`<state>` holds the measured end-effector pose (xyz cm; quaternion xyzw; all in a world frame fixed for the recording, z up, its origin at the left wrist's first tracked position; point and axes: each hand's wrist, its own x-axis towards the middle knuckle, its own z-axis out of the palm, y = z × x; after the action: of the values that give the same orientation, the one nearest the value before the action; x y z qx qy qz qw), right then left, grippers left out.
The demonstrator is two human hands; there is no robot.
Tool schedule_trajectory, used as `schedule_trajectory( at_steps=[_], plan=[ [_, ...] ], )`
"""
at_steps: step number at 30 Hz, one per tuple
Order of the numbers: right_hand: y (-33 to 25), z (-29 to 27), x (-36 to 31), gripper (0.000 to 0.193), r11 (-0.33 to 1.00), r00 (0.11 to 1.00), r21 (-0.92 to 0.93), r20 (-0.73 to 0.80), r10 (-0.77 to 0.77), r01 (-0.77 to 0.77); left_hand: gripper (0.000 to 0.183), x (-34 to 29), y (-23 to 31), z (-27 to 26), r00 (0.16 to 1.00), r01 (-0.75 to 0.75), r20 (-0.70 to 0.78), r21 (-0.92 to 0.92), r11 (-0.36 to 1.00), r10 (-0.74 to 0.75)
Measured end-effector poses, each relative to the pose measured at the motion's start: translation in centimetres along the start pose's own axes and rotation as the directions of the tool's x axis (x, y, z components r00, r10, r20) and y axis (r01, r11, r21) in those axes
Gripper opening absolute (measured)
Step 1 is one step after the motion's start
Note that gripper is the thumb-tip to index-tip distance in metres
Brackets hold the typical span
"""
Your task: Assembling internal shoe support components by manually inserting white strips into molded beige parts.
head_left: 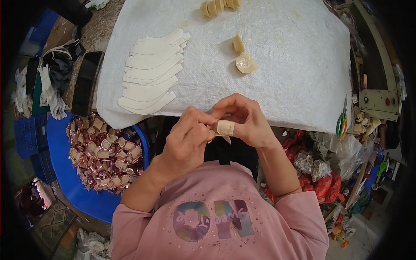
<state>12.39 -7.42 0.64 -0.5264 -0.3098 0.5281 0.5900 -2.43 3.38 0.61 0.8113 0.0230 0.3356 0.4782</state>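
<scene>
My left hand (187, 136) and my right hand (245, 121) meet just off the near edge of the white-covered table, both closed in a pinch. Between their fingertips is a small cream piece (227, 139), mostly hidden; only a pointed tip shows below. A beige band (225, 128), perhaps tape, lies across my right thumb. Beyond the hands, a curved beige piece (247, 63) with a shiny face rests on the cover, and a second beige piece (237, 43) touches or nearly touches it. To the left, several flat white curved cutouts (149, 71) overlap in a column.
More beige curved pieces (220, 6) stand in a row at the far edge. A blue tub (65, 164) at left holds many shiny pinkish pieces (104, 156). A dark phone (86, 82) lies beside the white cover (294, 56). Scissors (342, 123) hang at its right corner.
</scene>
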Motion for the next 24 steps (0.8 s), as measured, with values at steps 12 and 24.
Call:
schedule_trajectory(
  at_steps=[12, 24],
  plan=[
    [0.2, 0.3, 0.7, 0.023, 0.913, 0.935, -0.244, -0.06, -0.351, 0.327, 0.014, 0.3, 0.4, 0.9, 0.81, 0.363, -0.187, -0.585, 0.725, -0.556],
    [0.2, 1.4, 0.4, 0.02, 0.854, 0.894, -0.384, -0.134, -0.428, 0.351, 0.013, 0.6, 0.9, 1.6, 0.806, 0.451, -0.152, -0.468, 0.76, -0.572]
  ],
)
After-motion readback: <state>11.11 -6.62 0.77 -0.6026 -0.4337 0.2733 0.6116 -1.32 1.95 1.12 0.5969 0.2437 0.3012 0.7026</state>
